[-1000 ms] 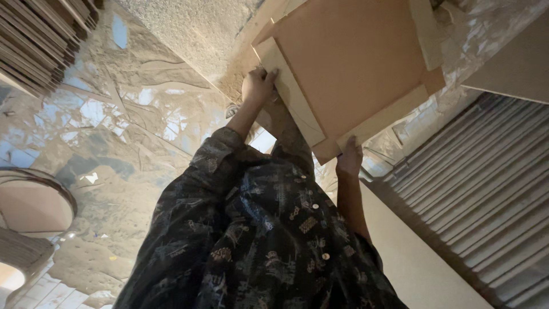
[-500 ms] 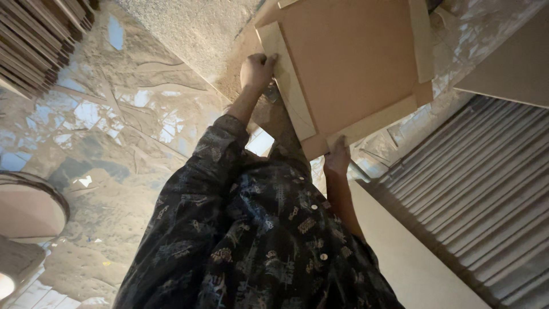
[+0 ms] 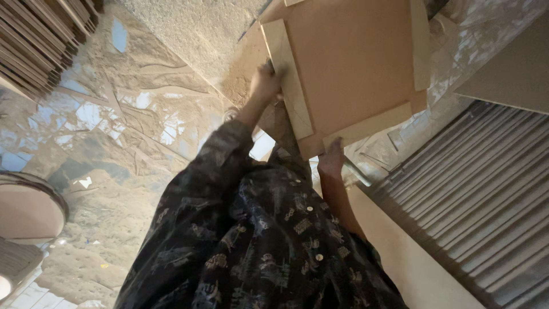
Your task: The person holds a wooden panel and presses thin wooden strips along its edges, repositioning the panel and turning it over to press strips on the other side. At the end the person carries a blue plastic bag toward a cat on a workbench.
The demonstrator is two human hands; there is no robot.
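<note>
Seemingly both hands, left hand [image 3: 265, 86], right hand [image 3: 331, 159], tan board [image 3: 351, 63]

floor [image 3: 114, 143]: covered in dusty, crumpled reflective sheeting | stacked boards [image 3: 40, 34]: piled at upper left | ribbed grey panel [image 3: 486, 212]: seen at right | round board [image 3: 28, 212]: laid at left | light: dim, warm

I see a dusty floor [image 3: 114, 149] under crinkled plastic sheeting [image 3: 68, 120]; a square brown board [image 3: 349, 63] lies on it, stacked slats [image 3: 34, 34] and a round board [image 3: 28, 212] nearby.
</note>
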